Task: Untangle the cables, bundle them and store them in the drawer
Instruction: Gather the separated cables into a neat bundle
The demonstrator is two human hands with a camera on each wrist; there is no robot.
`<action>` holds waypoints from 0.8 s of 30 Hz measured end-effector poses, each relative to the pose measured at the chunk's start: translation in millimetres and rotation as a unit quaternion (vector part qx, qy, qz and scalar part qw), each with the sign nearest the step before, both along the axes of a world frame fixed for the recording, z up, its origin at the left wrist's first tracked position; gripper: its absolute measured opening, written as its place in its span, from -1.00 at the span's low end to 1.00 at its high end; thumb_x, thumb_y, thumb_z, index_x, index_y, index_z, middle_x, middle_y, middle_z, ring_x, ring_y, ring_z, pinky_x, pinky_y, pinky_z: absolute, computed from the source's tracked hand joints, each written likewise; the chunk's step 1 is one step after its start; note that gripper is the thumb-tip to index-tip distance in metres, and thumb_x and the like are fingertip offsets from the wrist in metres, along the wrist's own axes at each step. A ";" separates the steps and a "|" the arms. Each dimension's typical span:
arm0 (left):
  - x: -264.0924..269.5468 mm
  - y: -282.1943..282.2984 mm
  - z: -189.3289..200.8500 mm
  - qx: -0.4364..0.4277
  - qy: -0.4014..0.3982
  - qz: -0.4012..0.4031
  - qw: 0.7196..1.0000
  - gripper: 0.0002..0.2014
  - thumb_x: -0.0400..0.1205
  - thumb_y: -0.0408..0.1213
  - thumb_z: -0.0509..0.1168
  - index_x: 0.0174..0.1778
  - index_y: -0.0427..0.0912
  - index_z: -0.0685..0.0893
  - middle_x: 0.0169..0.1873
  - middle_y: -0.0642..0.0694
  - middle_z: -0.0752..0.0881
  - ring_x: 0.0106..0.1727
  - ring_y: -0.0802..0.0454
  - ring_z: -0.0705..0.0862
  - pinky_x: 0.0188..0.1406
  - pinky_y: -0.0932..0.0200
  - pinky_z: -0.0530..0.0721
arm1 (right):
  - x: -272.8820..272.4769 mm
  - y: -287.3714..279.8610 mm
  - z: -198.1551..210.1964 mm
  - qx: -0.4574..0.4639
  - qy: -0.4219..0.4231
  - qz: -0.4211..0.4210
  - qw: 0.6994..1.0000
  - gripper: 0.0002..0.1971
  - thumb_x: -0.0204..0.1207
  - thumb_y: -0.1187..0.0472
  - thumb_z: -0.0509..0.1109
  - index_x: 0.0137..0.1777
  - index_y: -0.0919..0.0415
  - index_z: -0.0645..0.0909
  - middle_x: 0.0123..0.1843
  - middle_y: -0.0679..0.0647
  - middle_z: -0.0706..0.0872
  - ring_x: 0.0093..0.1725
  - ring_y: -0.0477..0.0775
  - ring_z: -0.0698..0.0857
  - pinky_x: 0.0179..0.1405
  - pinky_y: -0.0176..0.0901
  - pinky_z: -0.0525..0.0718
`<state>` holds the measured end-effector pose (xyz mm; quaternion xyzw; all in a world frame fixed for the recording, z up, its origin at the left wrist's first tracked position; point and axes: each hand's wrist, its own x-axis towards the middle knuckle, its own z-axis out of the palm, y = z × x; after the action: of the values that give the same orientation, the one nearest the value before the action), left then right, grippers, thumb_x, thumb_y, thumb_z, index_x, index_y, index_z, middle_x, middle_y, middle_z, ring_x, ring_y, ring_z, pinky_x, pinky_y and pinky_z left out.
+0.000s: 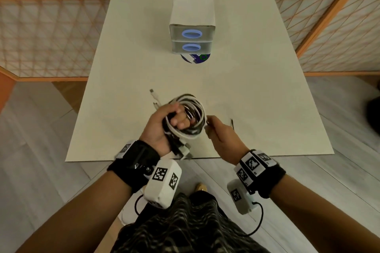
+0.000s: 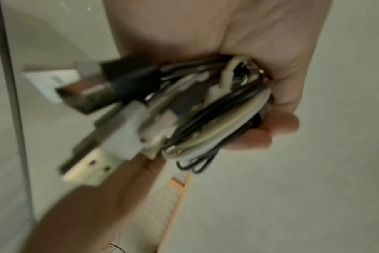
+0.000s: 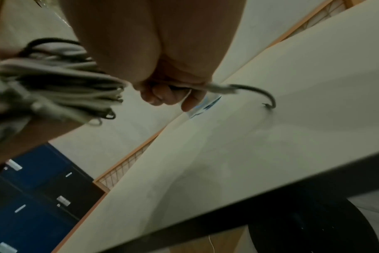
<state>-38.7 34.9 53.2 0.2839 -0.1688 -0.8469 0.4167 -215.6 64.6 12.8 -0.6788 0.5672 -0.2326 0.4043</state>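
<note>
My left hand (image 1: 171,118) grips a coil of white and black cables (image 1: 192,109) above the near part of the table; its fingers pass through the loops. Several USB plugs (image 2: 102,130) stick out of the bundle (image 2: 216,123) by the palm (image 2: 260,51), and two white plug ends (image 1: 154,96) point away at the top left. My right hand (image 1: 213,127) sits just right of the coil and pinches a thin black tie (image 3: 255,92), whose free end (image 1: 232,124) pokes out to the right. The coil (image 3: 54,85) appears blurred left of the right hand's fingers (image 3: 162,97).
A white two-drawer box (image 1: 192,18) with blue oval handles stands at the far middle of the cream table (image 1: 257,88), both drawers closed. A disc-shaped object (image 1: 196,58) lies under its front. Orange lattice screens (image 1: 47,37) border the table.
</note>
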 end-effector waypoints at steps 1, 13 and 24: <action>-1.0 -4.5 4.0 0.013 0.007 0.044 0.999 -0.73 0.33 -0.17 0.51 -0.44 -0.12 0.52 -0.71 0.07 0.47 -0.58 0.12 0.51 -0.19 0.25 0.70 | 1.6 4.1 -1.8 0.020 0.012 0.017 1.000 -0.74 0.66 0.33 0.05 0.28 0.21 0.43 -0.28 0.05 0.56 -0.36 -0.06 0.48 -0.34 -0.36 0.41; -7.6 -13.6 -15.0 -0.163 -0.433 -0.096 0.881 -0.44 0.39 0.30 0.34 -0.35 -0.25 0.68 -0.45 -0.15 0.69 -0.35 -0.03 0.64 -0.23 0.07 0.60 | 8.7 -9.4 41.7 -0.209 0.114 0.194 0.952 -0.67 0.46 0.47 0.13 0.08 0.29 0.66 -0.10 0.19 0.66 -0.16 0.17 0.60 -0.22 -0.04 0.57; -8.5 -0.8 -11.2 -0.068 -0.049 -0.243 0.967 -0.65 0.15 0.05 0.65 -0.40 -0.06 0.70 -0.62 0.08 0.52 -0.56 0.24 0.50 -0.48 0.39 0.53 | 8.2 -27.7 44.8 -0.216 0.027 0.190 0.957 -0.66 0.67 0.04 0.04 0.27 0.16 0.52 0.48 0.07 0.46 0.58 0.04 0.27 0.54 0.01 0.27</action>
<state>-47.2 34.2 42.0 0.2466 -0.3097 -0.8944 0.2083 -207.4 36.9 57.5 -0.8511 0.3745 -0.2503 0.2695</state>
